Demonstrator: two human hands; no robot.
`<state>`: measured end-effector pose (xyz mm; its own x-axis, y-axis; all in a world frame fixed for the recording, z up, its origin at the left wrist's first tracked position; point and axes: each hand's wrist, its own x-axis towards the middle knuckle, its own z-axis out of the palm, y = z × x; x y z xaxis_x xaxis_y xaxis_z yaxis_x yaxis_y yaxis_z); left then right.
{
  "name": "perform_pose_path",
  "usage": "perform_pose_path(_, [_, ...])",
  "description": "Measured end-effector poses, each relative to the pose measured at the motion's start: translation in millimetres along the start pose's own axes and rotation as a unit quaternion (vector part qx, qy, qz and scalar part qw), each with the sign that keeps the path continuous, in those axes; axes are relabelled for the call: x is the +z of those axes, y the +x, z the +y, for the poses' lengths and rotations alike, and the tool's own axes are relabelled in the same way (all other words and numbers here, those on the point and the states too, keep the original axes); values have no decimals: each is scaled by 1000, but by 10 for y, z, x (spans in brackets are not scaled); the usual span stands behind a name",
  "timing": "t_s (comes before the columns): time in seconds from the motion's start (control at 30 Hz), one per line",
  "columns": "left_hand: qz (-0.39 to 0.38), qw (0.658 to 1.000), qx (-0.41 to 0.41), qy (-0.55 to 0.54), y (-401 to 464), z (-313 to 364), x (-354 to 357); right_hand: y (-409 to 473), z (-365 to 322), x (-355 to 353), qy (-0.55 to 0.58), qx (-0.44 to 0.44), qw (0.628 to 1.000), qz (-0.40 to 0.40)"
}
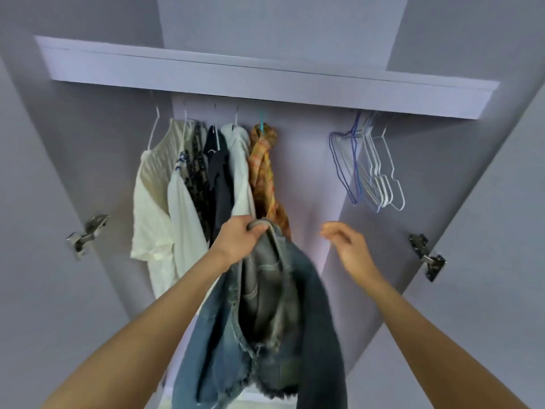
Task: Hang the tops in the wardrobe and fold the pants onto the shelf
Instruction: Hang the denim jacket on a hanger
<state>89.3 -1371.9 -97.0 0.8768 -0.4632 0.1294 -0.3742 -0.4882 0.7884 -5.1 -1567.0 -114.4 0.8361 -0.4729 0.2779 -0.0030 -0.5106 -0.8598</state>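
My left hand grips the collar of a blue denim jacket with frayed hems, which hangs down in front of the open wardrobe. My right hand is raised to the right of it, fingers loose and holding nothing. On the rail under the shelf hang several tops: a cream ribbed one, a white one, a dark patterned one, a navy one, a pale one and an orange plaid one. The jacket hides the lower part of the plaid top.
Several empty wire hangers, blue and white, hang bunched at the right end of the rail. The wardrobe doors stand open on both sides, with metal hinges at left and right. Bare rail lies between the plaid top and the hangers.
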Motion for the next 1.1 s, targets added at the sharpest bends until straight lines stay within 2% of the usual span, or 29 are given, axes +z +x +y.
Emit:
perform_pose_path(0.1, [-39, 999, 14, -11, 224, 200, 161, 408, 195, -171, -65, 56, 992, 91])
perform_pose_path(0.2, [-38, 999, 21, -13, 410, 267, 330, 878, 356, -309, -150, 83, 971, 168])
perform_pose_path(0.37, [-36, 999, 17, -19, 628, 218, 454, 1497, 563, -363, -242, 113, 952, 149])
perform_pose_path(0.5, [-39, 999, 8, -26, 730, 163, 527, 1704, 672, -277, -214, 105, 959, 151])
perform_pose_path(0.6, [-37, 998, 4, -43, 785, 115, 564, 1673, 713, -181, -108, 95, 981, 126])
perform_pose_path(0.67, [-30, 998, 2, -56, 815, 84, 581, 1662, 693, -176, -22, 108, 984, 140])
perform_pose_path(0.73, [-28, 997, 0, -68, 836, 52, 595, 1681, 668, -202, -25, 120, 978, 167])
perform_pose_path(0.8, [-33, 997, -1, -71, 835, 24, 607, 1692, 657, -228, -100, 114, 974, 167])
perform_pose_path(0.93, [-61, 996, 2, -58, 829, -5, 592, 1673, 621, -258, -299, 28, 946, 122])
perform_pose_path(1.1, [-93, 995, 6, -30, 808, -47, 545, 1755, 599, -301, -422, 9, 895, 143])
